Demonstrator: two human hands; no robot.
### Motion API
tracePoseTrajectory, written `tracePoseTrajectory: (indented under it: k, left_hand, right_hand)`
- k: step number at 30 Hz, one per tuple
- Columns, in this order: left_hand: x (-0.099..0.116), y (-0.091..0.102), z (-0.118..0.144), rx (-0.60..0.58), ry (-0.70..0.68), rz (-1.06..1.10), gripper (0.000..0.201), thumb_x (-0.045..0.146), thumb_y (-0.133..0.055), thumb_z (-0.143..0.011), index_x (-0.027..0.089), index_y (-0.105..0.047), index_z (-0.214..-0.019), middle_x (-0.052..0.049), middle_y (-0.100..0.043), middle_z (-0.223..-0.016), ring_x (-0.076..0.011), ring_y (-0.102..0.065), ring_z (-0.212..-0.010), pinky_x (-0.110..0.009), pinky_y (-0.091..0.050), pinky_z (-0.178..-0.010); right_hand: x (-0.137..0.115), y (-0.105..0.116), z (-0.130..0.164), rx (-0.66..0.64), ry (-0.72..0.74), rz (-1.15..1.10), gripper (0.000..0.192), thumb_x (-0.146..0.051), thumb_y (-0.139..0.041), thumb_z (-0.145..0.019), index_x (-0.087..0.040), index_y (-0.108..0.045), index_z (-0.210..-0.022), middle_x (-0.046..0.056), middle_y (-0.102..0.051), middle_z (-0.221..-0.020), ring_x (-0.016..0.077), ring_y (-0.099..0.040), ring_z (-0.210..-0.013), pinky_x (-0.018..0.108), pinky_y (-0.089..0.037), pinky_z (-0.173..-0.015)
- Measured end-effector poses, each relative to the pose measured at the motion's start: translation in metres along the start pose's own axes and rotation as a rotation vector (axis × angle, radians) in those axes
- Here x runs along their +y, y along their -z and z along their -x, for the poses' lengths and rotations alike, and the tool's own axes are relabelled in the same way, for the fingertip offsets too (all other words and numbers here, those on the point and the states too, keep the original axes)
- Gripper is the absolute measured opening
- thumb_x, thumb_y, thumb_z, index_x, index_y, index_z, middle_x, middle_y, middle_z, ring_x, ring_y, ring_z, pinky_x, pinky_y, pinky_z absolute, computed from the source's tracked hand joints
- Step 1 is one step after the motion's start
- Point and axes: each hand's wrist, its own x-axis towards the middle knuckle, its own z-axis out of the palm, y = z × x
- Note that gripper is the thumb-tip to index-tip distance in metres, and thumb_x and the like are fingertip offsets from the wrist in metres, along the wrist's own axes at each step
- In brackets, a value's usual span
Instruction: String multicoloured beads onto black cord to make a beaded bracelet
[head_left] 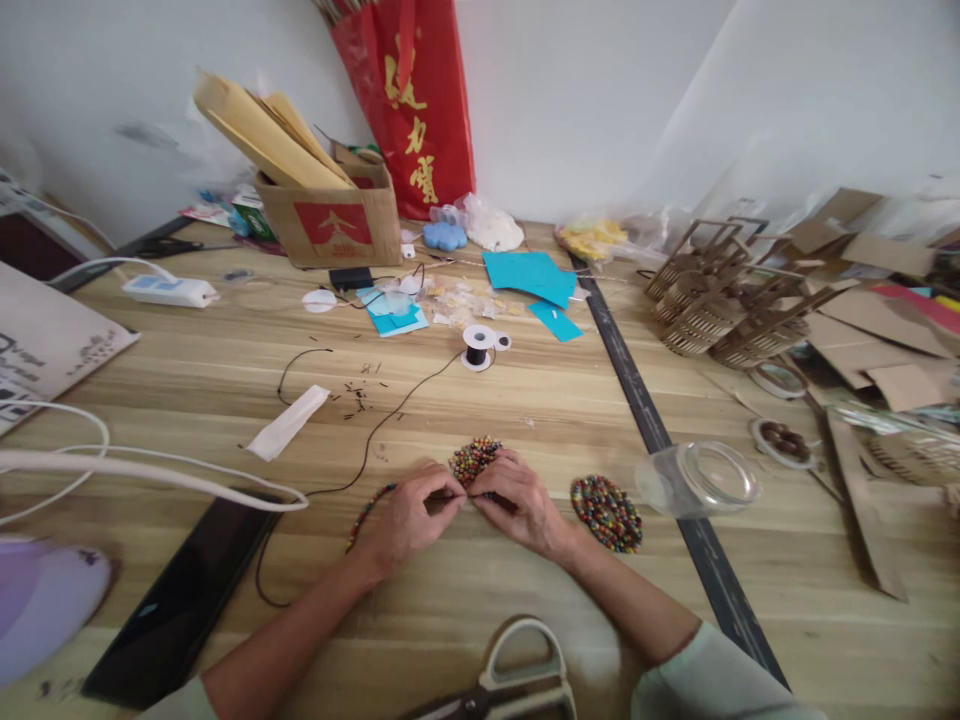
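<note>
Beads (pixel 474 458) in a small coiled mat sat near the bench's (pixel 525 400) front edge — the left hand (pixel 405 520) and right hand (pixel 517 505) met over it, fingertips pinched on the beaded string (pixel 367 512) beside black thread (pixel 390 415).

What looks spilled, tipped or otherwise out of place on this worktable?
The clear jar lies tipped on its side by the dark table seam, right of the flat bead disc. Small dark offcuts are scattered near the white strip.
</note>
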Motion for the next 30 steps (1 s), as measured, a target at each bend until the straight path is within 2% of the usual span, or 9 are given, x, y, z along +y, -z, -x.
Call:
tracePoseTrajectory:
  k: [30]
  left_hand:
    - [-0.0004, -0.0005, -0.0007, 0.005, -0.024, -0.020, 0.012, 0.011, -0.055, -0.077, 0.017, -0.063, -0.070, -0.002, -0.063, -0.072, -0.0159, -0.057, -0.074, -0.024, -0.046, -0.068]
  right_hand:
    - [0.0016, 0.0003, 0.0018, -0.025, -0.012, 0.006, 0.006, -0.019, -0.056, -0.092, -0.020, -0.062, -0.091, 0.004, -0.070, -0.085, 0.0160, -0.063, -0.081, 0.039, -0.042, -0.094]
